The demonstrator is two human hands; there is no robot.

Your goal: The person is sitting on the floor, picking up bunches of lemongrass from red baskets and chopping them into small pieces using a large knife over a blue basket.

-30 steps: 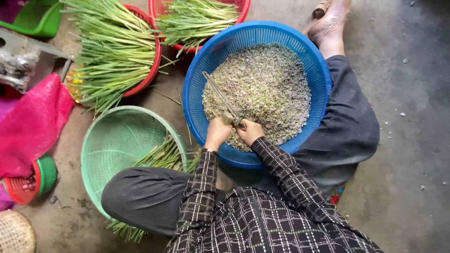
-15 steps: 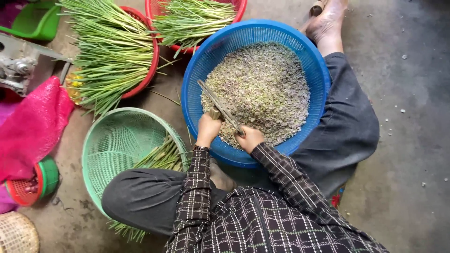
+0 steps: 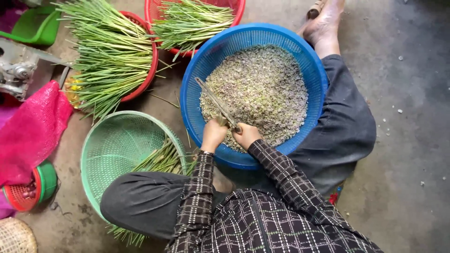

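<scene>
Sitting on the floor, the person has the left hand (image 3: 213,135) and right hand (image 3: 245,135) side by side, fingers curled around long scissors (image 3: 219,107) over the blue basket (image 3: 197,79) of chopped bits. A green basket (image 3: 112,140) (holding stalks) lies just left; red baskets (image 3: 151,61) of green stalks (image 3: 110,51) sit beyond.

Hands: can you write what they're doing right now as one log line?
left hand: holds stalk | right hand: at stalk end | over: blue basket of chopped bits | beside: green basket
</scene>
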